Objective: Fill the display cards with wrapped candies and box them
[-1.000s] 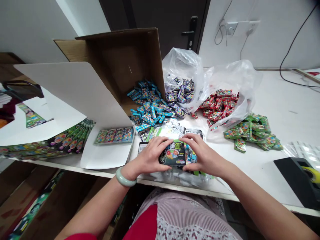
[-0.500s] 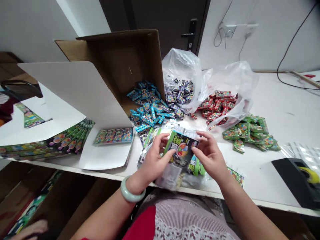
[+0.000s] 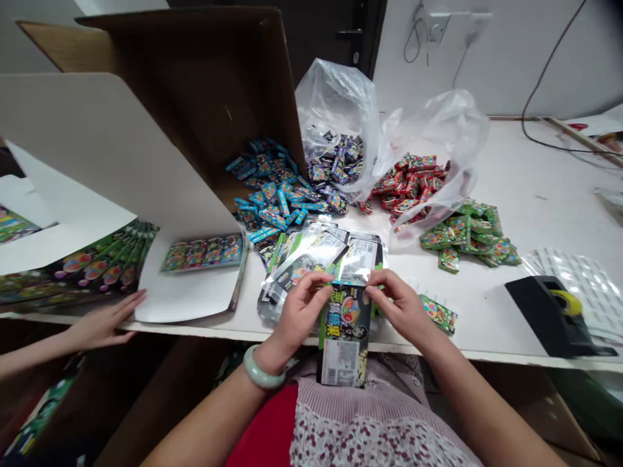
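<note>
Both hands at work on one black-and-green pouch (image 3: 344, 337). My left grip (image 3: 302, 310) is narrow, thumb and fingers pinched at the pouch's upper left corner; my right grip (image 3: 400, 306) is pinched likewise at the upper right corner. The pouch's top edge spans the space between my fingertips, a thin blue strip (image 3: 348, 283) showing along it. Nearly all the rest of the pouch lies below the grip, on my side, uncovered by either hand.

Long axis runs from the pinched edge straight toward my body, close to square with the desk (image 3: 487, 311) edge. The far short end is in my fingers; the near short end points at my lap, past the front of the desk and over my apron (image 3: 384, 415). Printed face up toward me: colour wheel near the grip, pale panel at the near end, green stripe down the left side.

Just beyond my hands, a heap of pouches (image 3: 357, 256) on the desk. Right of my right wrist, a small green packet (image 3: 440, 316) lies flat.
</note>
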Demonstrator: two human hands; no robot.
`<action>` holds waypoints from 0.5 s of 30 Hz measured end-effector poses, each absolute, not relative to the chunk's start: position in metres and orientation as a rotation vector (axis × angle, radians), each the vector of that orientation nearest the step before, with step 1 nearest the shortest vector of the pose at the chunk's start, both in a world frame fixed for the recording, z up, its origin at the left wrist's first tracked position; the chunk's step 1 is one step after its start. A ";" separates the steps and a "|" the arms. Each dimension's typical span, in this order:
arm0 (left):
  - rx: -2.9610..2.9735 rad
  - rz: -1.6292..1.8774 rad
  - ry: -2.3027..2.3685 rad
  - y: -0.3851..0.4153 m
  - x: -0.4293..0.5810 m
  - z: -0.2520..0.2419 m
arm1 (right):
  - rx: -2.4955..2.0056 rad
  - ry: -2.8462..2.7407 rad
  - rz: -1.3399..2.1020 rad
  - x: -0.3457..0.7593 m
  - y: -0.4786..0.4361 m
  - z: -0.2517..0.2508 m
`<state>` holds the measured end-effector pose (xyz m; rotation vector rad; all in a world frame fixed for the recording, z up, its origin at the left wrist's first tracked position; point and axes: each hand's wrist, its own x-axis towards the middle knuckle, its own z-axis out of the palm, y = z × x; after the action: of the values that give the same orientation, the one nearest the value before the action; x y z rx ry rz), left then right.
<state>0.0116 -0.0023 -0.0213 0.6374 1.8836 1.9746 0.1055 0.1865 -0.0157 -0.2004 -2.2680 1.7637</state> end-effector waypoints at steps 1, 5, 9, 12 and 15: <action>0.654 2.000 1.917 0.001 0.009 -0.019 | -0.205 -2.245 1.795 0.102 0.188 -0.012; 0.650 2.084 1.868 0.006 0.005 -0.012 | -0.320 -2.083 2.040 0.096 0.190 -0.006; 0.658 2.064 1.870 0.001 0.007 -0.010 | -0.262 -2.223 1.924 0.098 0.190 -0.010; 0.803 2.005 1.883 -0.002 0.005 -0.006 | -0.183 -2.310 1.836 0.096 0.189 -0.003; 0.732 2.004 1.859 0.000 0.001 0.003 | -0.261 -2.320 1.976 0.085 0.185 0.010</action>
<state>0.0006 -0.0001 0.0031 0.7325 1.8588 2.0038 0.0852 0.1854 0.0096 -0.2612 -2.3199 1.9764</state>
